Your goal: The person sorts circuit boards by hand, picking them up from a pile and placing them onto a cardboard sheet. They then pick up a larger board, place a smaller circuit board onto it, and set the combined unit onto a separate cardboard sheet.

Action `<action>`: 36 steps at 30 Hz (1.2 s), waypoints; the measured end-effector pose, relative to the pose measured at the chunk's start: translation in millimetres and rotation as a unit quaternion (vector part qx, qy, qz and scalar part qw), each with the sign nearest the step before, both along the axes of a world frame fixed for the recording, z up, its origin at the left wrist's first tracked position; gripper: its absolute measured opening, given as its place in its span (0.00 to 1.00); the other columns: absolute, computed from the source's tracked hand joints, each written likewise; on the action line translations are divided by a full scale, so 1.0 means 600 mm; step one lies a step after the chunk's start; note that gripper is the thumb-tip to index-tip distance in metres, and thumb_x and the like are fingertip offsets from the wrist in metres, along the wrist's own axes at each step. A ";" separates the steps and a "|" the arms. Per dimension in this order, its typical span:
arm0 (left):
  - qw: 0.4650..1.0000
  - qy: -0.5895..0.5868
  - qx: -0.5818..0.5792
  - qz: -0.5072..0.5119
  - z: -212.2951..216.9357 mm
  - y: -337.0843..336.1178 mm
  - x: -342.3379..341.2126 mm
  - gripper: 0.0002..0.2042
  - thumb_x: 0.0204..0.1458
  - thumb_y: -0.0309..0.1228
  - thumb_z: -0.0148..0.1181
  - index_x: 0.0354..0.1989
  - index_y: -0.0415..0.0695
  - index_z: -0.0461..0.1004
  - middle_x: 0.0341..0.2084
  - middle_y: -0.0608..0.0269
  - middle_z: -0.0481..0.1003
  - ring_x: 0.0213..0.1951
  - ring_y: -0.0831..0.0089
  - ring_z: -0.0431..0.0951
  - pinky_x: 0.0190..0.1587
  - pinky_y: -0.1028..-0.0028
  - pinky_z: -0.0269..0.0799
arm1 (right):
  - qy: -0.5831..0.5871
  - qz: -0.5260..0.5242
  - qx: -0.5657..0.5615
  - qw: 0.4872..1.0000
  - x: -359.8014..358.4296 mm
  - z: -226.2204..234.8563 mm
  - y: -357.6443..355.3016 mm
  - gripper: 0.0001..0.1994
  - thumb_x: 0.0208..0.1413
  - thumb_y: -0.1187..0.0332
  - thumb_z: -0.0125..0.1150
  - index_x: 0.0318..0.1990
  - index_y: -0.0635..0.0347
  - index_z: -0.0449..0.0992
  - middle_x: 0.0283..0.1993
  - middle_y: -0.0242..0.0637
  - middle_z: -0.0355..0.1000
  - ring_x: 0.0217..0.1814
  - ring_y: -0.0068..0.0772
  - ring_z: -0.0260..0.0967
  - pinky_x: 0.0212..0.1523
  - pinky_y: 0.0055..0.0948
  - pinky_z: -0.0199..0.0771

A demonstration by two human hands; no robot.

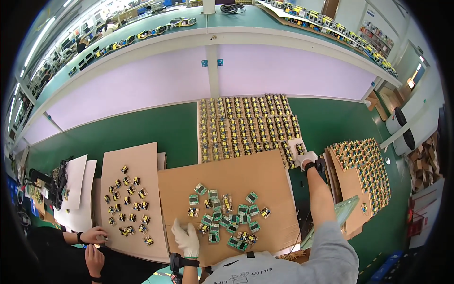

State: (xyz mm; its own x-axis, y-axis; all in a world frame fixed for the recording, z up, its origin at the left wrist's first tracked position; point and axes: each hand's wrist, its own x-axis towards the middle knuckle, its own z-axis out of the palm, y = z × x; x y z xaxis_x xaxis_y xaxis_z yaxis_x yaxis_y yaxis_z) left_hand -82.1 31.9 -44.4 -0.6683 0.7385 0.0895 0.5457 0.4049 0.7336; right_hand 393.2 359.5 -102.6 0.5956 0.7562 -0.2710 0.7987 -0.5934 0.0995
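My left hand (186, 240), in a white glove, rests near the front edge of a brown cardboard sheet (179, 189). It is open, thumb and fingers apart, with nothing in it. To its right lie loose small circuit boards (217, 215), several green side up and others with yellow and black parts up. Reaching far right, my gloved right hand (308, 160) is at the near right corner of a large array of circuit boards (246, 125). One board (300, 148) sits just beyond that hand. Its fingers are too small and partly hidden to read.
A co-worker's hands (95, 235) are at the left, beside a cardboard sheet (127, 165) of scattered boards. On the right stands a stack topped with rows of boards (366, 165), beside a greenish tray (347, 209). A raised shelf (165, 40) runs across the back.
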 end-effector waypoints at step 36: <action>0.965 -0.180 0.038 -0.185 0.070 -0.004 0.154 0.23 0.52 0.32 0.55 0.55 0.34 0.63 0.49 0.49 0.67 0.47 0.63 0.70 0.50 0.67 0.65 | 0.281 -0.136 0.477 0.821 -0.010 0.256 -0.710 0.13 0.63 0.63 0.47 0.42 0.67 0.68 0.33 0.36 0.69 0.31 0.25 0.61 0.34 0.25 0.65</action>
State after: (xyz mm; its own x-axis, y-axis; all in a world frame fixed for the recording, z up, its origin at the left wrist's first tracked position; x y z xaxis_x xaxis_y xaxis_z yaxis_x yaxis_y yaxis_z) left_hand 10.4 29.6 -2.7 -0.3572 0.9334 -0.0350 0.3474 0.1676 0.9226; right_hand 387.1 -66.5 51.3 0.7617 0.6432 0.0779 0.3837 -0.3510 -0.8541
